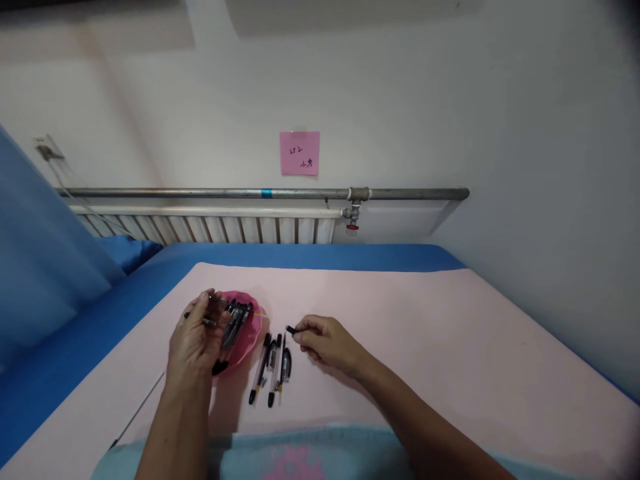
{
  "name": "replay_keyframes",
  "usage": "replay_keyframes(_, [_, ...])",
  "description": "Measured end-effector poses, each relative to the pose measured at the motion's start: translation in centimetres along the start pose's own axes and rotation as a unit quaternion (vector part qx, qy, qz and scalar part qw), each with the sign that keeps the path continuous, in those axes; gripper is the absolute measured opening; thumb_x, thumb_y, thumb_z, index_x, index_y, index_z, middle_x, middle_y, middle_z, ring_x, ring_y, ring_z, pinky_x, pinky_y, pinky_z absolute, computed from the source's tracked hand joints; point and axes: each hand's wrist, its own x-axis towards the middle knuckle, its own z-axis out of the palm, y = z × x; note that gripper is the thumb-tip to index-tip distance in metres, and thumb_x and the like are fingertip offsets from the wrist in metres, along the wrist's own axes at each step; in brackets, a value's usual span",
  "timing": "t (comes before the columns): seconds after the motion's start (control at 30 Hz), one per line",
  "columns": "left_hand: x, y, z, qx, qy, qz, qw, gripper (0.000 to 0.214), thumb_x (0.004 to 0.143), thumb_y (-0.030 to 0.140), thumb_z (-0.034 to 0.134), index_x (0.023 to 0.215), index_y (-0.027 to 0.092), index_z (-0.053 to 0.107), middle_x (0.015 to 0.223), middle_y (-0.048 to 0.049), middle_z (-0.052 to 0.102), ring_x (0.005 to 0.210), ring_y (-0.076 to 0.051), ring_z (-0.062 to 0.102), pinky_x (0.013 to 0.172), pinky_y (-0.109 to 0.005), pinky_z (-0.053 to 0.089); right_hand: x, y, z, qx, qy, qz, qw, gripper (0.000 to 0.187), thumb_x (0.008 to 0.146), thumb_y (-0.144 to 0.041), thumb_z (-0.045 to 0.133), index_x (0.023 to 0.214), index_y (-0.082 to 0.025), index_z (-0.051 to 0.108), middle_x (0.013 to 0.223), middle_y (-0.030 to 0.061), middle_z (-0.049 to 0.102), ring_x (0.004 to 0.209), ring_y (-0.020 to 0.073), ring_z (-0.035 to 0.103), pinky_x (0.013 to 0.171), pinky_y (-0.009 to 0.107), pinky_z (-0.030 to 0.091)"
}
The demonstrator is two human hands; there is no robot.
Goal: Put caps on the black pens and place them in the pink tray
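My left hand (197, 333) is over the left side of a pink scalloped basket (249, 347). Its fingers pinch a thin pen refill (220, 301), whose pale tail points right across the basket. A black pen cap (203, 320) is also held among those fingers. Several black-and-clear pens (237, 327) lie in the basket, partly behind the hand. To the right, my right hand (325, 343) pinches a small black pen piece (291, 329); its exact kind is unclear. Between the hands, pen barrels (274, 377), black caps (287, 365) and a loose refill (281, 380) lie on the pink sheet.
A pink sheet (400, 333) covers the blue surface (310, 257). A thin white stick (137, 408) lies at the left. Beyond are a radiator (250, 230), a metal pipe (210, 193) and a red-handled valve (353, 227). A blue curtain (40, 267) hangs left.
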Motion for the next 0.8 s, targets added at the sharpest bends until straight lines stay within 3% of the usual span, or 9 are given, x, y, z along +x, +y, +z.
replay_keyframes(0.17, [0.0, 0.0, 0.0, -0.009, -0.021, -0.042, 0.999, 0.010, 0.075, 0.009, 0.054, 0.070, 0.012, 0.062, 0.060, -0.0006, 0.061, 0.053, -0.008, 0.058, 0.044, -0.016, 0.048, 0.8, 1.1, -1.7, -0.038, 0.064, 0.014, 0.997, 0.012, 0.074, -0.027, 0.049, 0.073, -0.017, 0.055, 0.062, -0.0011, 0.055, 0.047, 0.0074, 0.044, 0.043, 0.019, 0.031])
replay_keyframes(0.27, [-0.4, -0.6, 0.2, 0.008, -0.045, -0.054, 0.997, 0.009, 0.075, 0.009, 0.054, 0.071, 0.011, 0.062, 0.059, -0.0011, 0.062, 0.052, -0.008, 0.058, 0.043, -0.016, 0.048, 1.0, 1.4, -2.2, -0.150, 0.109, -0.034, 0.982, 0.012, 0.071, -0.026, 0.053, 0.066, -0.017, 0.059, 0.067, 0.0006, 0.057, 0.059, 0.0104, 0.049, 0.051, 0.021, 0.033])
replay_keyframes(0.37, [-0.6, -0.9, 0.4, 0.030, -0.042, -0.061, 0.997, 0.009, 0.075, 0.009, 0.054, 0.072, 0.011, 0.062, 0.058, -0.0011, 0.061, 0.051, -0.009, 0.059, 0.043, -0.016, 0.049, 1.1, 1.7, -1.6, -0.213, 0.109, -0.047, 0.970, 0.010, 0.069, -0.024, 0.055, 0.065, -0.017, 0.061, 0.063, -0.0002, 0.057, 0.060, 0.0109, 0.049, 0.053, 0.021, 0.034])
replay_keyframes(0.47, [-0.6, -1.1, 0.3, 0.036, -0.053, -0.072, 0.995, 0.008, 0.075, 0.010, 0.054, 0.073, 0.011, 0.062, 0.060, -0.0015, 0.062, 0.052, -0.009, 0.060, 0.044, -0.017, 0.050, 1.2, 2.2, -0.3, -0.169, 0.099, 0.031, 0.980, 0.009, 0.070, -0.023, 0.053, 0.073, -0.017, 0.059, 0.053, -0.0023, 0.052, 0.048, 0.0096, 0.046, 0.045, 0.020, 0.032])
replay_keyframes(0.57, [-0.6, -1.5, 0.3, 0.032, -0.073, -0.077, 0.994, 0.008, 0.075, 0.010, 0.055, 0.072, 0.011, 0.062, 0.061, -0.0017, 0.063, 0.053, -0.010, 0.060, 0.044, -0.017, 0.050, 1.4, 2.8, 0.8, -0.114, 0.098, 0.086, 0.985, 0.021, 0.071, -0.021, 0.052, 0.091, -0.017, 0.054, 0.050, -0.0041, 0.051, 0.039, 0.0087, 0.044, 0.036, 0.018, 0.029])
replay_keyframes(0.67, [-0.8, -1.9, 0.4, 0.035, -0.075, -0.080, 0.993, 0.008, 0.074, 0.010, 0.055, 0.069, 0.012, 0.062, 0.061, -0.0021, 0.063, 0.054, -0.010, 0.060, 0.044, -0.018, 0.050, 1.4, 3.1, 1.4, -0.107, 0.088, 0.089, 0.986, 0.032, 0.071, -0.019, 0.051, 0.103, -0.020, 0.047, 0.049, -0.0060, 0.052, 0.034, 0.0079, 0.043, 0.031, 0.016, 0.028])
replay_keyframes(0.8, [-1.0, -2.2, 0.5, 0.045, -0.084, -0.082, 0.992, 0.009, 0.075, 0.011, 0.055, 0.069, 0.011, 0.061, 0.060, -0.0031, 0.063, 0.052, -0.010, 0.059, 0.042, -0.017, 0.049, 1.5, 3.6, 1.6, -0.126, 0.075, 0.064, 0.987, 0.029, 0.072, -0.019, 0.051, 0.101, -0.021, 0.047, 0.049, -0.0064, 0.052, 0.032, 0.0063, 0.041, 0.029, 0.014, 0.027])
